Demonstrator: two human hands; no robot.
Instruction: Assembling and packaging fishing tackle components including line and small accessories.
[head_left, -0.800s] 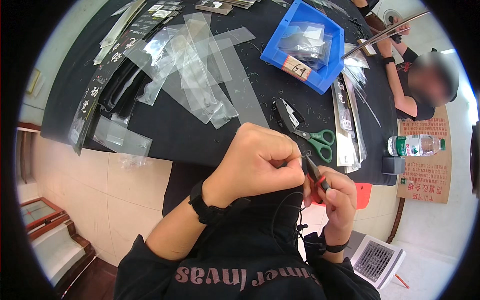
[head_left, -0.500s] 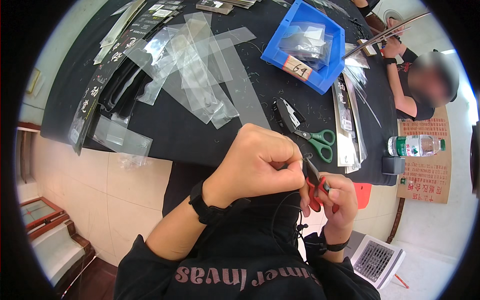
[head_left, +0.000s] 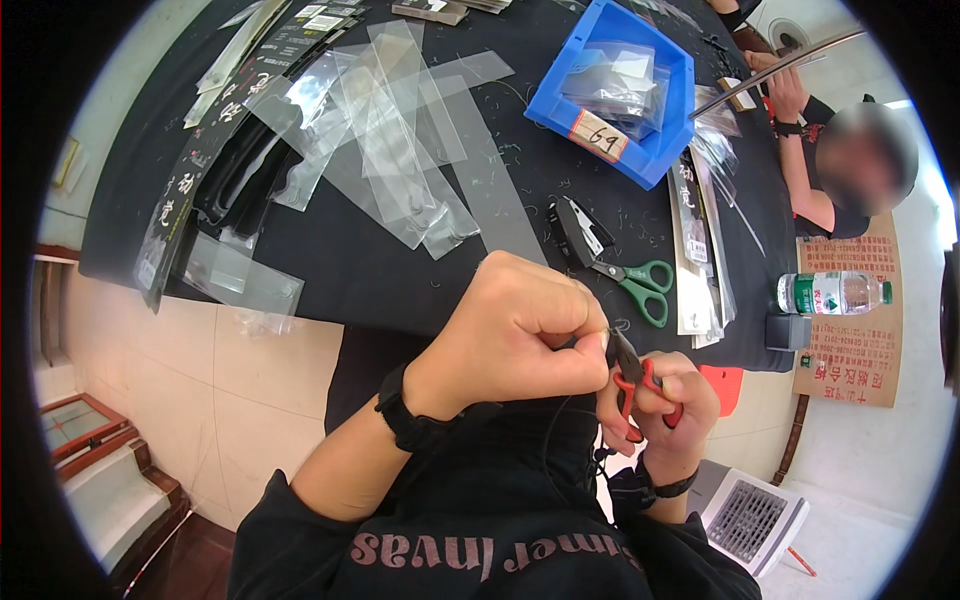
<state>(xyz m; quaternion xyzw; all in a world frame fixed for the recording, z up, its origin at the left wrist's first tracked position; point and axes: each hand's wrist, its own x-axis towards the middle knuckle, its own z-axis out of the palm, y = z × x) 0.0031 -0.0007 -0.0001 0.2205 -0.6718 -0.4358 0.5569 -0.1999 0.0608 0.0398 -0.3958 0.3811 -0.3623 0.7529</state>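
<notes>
My left hand (head_left: 530,325) is closed in a pinch in front of the table's near edge. Whatever lies between its thumb and forefinger is too small to make out. Close beside those fingertips are the dark jaws of red-handled pliers (head_left: 627,368), pointing up and slightly left. My right hand (head_left: 675,400) is wrapped round the handles, which stand apart. Just beyond the pliers lie green-handled scissors (head_left: 648,290) and a black stapler (head_left: 578,232) on the dark table.
Clear plastic sleeves (head_left: 390,140) spread over the table's left half. A blue bin (head_left: 650,165) holds small bags. Long packages (head_left: 690,250) and a water bottle (head_left: 835,292) are on the right. A co-worker (head_left: 810,170) sits at the far right near thin rods (head_left: 775,68).
My right hand has shifted slightly, and the pliers' handles have spread wider. My left hand stays nearly in place. The co-worker's hand and the rods have moved a little.
</notes>
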